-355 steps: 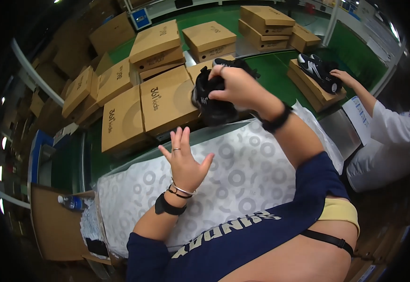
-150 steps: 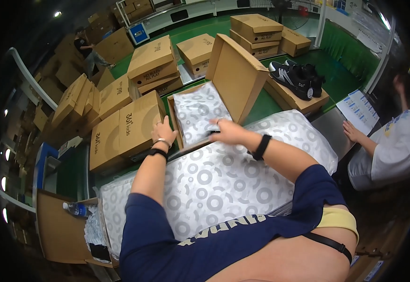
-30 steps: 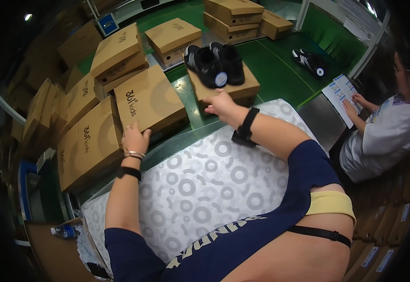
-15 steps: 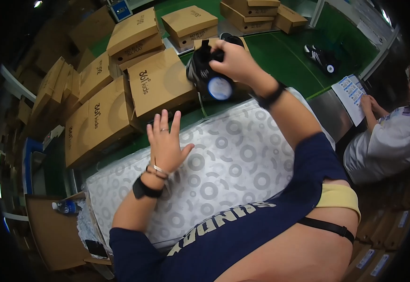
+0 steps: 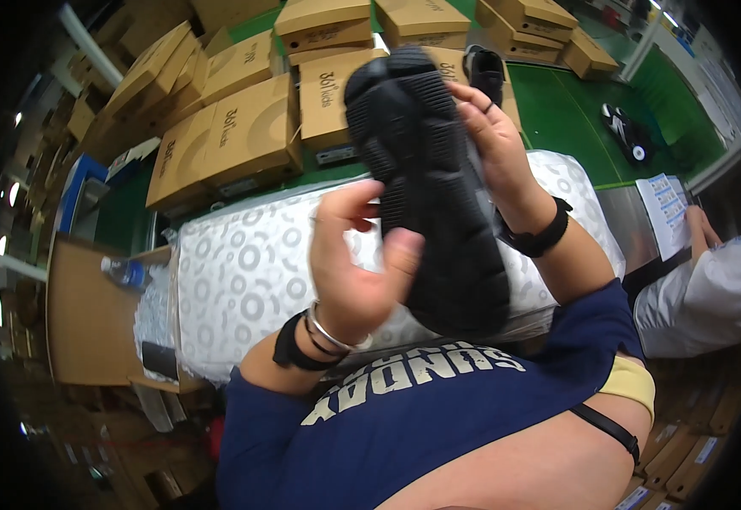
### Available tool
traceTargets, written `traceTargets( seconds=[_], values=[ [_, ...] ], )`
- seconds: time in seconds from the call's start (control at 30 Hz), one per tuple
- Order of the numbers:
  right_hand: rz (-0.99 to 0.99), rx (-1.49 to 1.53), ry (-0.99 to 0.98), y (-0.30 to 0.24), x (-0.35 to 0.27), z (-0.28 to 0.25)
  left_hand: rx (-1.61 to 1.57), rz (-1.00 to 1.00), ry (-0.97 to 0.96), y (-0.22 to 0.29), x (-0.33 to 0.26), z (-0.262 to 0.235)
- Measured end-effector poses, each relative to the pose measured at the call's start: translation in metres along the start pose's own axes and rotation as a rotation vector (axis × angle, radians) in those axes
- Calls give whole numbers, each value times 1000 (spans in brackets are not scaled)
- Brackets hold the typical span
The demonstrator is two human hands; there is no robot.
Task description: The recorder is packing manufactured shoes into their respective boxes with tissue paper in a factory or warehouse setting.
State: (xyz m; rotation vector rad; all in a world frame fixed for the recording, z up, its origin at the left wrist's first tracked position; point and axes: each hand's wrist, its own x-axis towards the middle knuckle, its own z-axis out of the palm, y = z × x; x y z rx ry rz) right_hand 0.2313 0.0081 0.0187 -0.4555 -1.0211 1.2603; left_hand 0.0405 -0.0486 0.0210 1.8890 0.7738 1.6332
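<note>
A black shoe (image 5: 438, 195) is raised over the bench, its ridged sole turned toward me and its toe pointing away. My right hand (image 5: 498, 153) grips it along the right side; part of that hand is hidden behind the shoe. At the left edge of the sole is my left hand (image 5: 349, 263), its fingers bent and spread apart from the thumb, which overlaps the sole. Whether those fingertips touch the shoe is hard to tell. Another black shoe (image 5: 485, 75) rests on a cardboard shoebox beyond my right hand.
A padded surface with a white-and-grey ring pattern (image 5: 226, 280) lies before me. Brown shoeboxes (image 5: 255, 136) line the green bench (image 5: 549, 106). A black-and-white shoe (image 5: 630, 136) is farther right. At right, a person (image 5: 710, 289) holds a printed sheet (image 5: 664, 212). A bottle (image 5: 124, 272) is at left.
My right hand has brought one shoe nearer and turned its sole toward me. The other shoe stays on the box. My left hand has moved up beside the lifted shoe. My view has shifted.
</note>
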Motion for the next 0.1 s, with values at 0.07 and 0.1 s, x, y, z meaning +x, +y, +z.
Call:
traceTargets(
  seconds=[0.07,0.1],
  values=[
    [266,194,-35,12,0,-11,187,247,-245,28,2,1],
    [290,191,-58,15,2,-5,310,261,-316,51,5,7]
  ],
)
